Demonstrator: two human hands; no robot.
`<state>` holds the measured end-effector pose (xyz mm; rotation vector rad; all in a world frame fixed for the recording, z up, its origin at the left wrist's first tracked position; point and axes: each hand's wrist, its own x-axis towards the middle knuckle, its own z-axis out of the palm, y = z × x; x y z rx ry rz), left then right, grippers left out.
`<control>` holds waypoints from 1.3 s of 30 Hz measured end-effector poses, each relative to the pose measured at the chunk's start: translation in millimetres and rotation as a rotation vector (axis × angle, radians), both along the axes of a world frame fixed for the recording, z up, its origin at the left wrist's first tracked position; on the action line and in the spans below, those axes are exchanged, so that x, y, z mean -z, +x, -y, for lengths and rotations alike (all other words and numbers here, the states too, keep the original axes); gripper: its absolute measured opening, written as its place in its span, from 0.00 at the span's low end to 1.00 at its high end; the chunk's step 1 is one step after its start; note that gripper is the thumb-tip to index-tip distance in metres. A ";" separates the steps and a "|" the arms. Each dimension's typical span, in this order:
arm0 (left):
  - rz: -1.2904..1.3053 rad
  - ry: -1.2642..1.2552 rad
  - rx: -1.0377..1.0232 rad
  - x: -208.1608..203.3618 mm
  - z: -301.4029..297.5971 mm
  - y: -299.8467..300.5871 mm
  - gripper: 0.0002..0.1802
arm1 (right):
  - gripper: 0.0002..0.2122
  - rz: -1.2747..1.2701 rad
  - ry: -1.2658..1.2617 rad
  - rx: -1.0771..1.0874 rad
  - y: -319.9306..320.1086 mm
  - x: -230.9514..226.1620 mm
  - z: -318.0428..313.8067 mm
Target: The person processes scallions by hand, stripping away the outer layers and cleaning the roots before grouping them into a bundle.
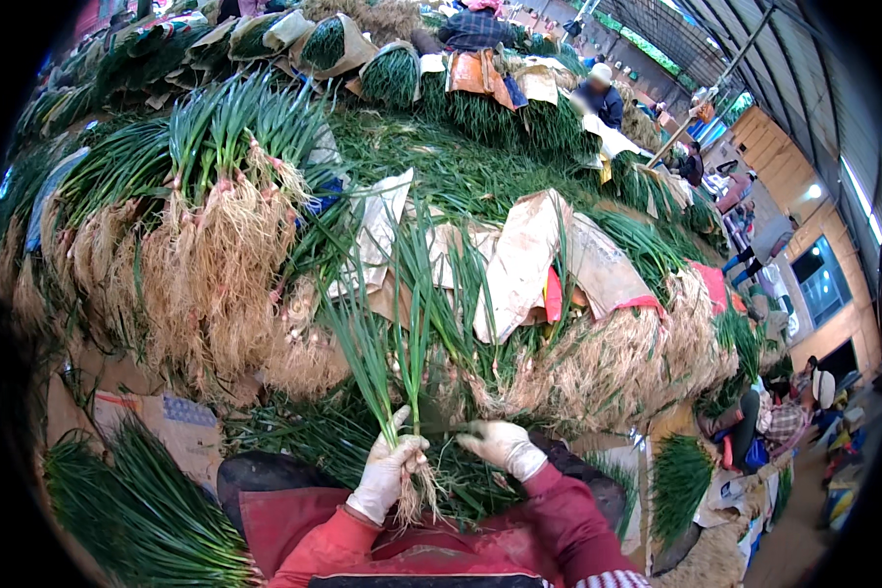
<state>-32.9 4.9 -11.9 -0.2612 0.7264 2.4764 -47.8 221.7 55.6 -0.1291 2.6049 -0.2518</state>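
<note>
My left hand (389,470), in a whitish glove, is closed round a few spring onions (414,367) near their bases. Their green leaves stand upright above the fist, and pale roots (421,495) hang below it. Just right of the stems is my right hand (505,448), also gloved, with fingers bent together and pointing at the bunch. Something thin and dark blurs between its fingertips and the stems; what it pinches, if anything, I cannot make out. Loose green leaves (465,480) lie under both hands, over my lap.
Ahead, a large bundle of rooted spring onions (230,225) is heaped at left. Sacking (529,260) covers more at right. Trimmed greens (147,505) lie at lower left, another bundle (681,480) at lower right. A person (784,416) sits at far right; others are farther back.
</note>
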 end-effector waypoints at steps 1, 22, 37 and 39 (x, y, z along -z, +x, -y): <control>0.009 -0.009 0.010 2.7 -2.6 0.3 0.38 | 0.20 -0.074 -0.263 0.181 2.0 3.8 10.1; 0.061 0.157 0.048 0.8 -21.1 -8.5 0.17 | 0.19 -0.674 -0.406 0.450 -61.1 82.3 -9.5; 0.064 -0.238 0.037 9.8 -29.6 -13.4 0.15 | 0.12 -0.408 -0.571 0.525 18.5 29.2 22.2; 0.094 -0.296 0.035 7.8 -33.7 -12.7 0.17 | 0.12 -0.445 -0.629 0.482 33.3 41.2 32.1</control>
